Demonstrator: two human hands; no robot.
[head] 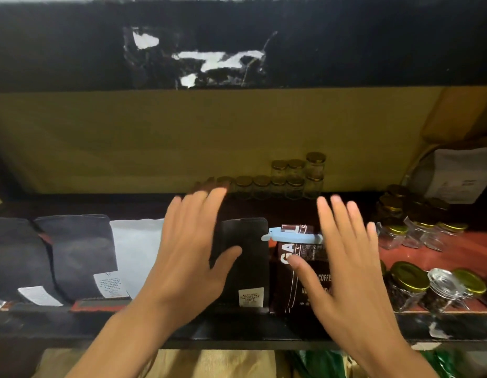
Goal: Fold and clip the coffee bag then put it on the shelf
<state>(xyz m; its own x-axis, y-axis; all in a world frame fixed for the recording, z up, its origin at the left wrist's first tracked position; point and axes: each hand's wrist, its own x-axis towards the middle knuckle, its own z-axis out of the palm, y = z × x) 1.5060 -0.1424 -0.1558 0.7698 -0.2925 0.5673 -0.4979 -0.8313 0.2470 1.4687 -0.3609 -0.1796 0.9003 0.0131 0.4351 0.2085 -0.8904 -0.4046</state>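
Note:
A dark brown coffee bag [287,290] with white lettering stands on the shelf [236,334], its folded top held by a light blue clip [288,234]. My right hand [345,266] hovers in front of it with fingers spread, the thumb near the bag's front; it grips nothing. My left hand [193,255] is open too, fingers apart, in front of a plain black bag [247,263] that stands just left of the coffee bag.
More bags stand to the left: a white one [136,249] and dark ones [81,255]. Several small gold-lidded glass jars [294,178] are stacked at the back, and more jars [408,285] crowd the right side. A pale pouch [454,175] leans at far right.

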